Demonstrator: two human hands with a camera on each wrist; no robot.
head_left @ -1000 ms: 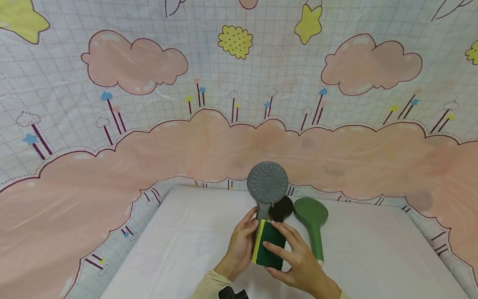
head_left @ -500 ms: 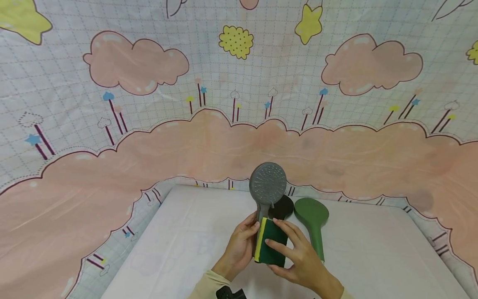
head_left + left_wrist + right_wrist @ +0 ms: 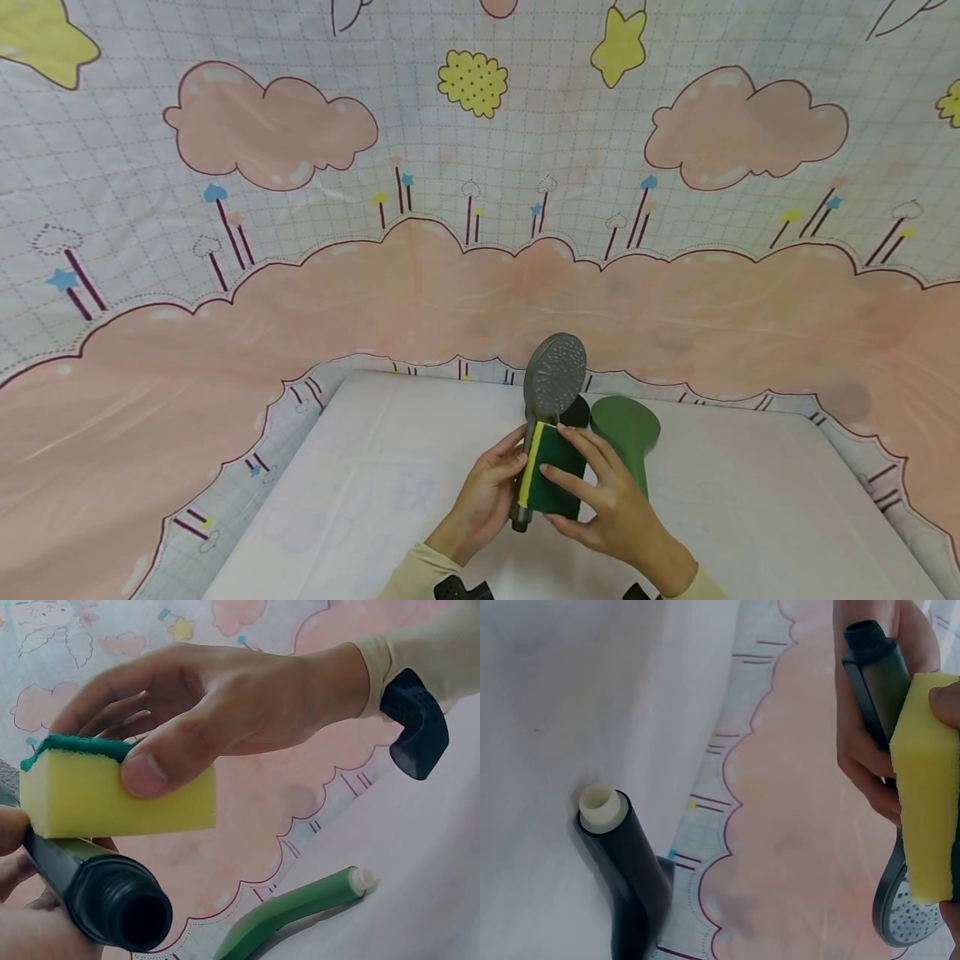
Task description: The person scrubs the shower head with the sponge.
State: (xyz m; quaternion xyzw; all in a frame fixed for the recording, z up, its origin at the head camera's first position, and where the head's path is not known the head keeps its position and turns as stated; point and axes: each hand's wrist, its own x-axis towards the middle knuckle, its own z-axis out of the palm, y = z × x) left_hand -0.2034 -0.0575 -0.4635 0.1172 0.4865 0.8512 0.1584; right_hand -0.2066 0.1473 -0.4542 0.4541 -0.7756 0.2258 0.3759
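Note:
My left hand (image 3: 483, 496) grips the handle of a grey shower head (image 3: 557, 375), held raised with its dotted spray face angled to the right. In the left wrist view the threaded end of the handle (image 3: 124, 904) points toward the camera. My right hand (image 3: 622, 521) holds a green and yellow sponge (image 3: 557, 475) between thumb and fingers. The yellow side of the sponge (image 3: 127, 799) lies against the handle, while the green scouring side faces my right fingers. The far fingers of my left hand are partly hidden behind the handle.
Behind the hands, a black shower head (image 3: 577, 411) stands partly hidden. To its right is a green shower head (image 3: 626, 429), its handle partly covered by my right hand. Both are on a white table (image 3: 375, 450); a cloud-patterned cloth (image 3: 450, 300) hangs behind.
The grey shower head has turned, so its spray face is now seen at a slant and its handle end shows. The sponge and right hand have shifted slightly up and right.

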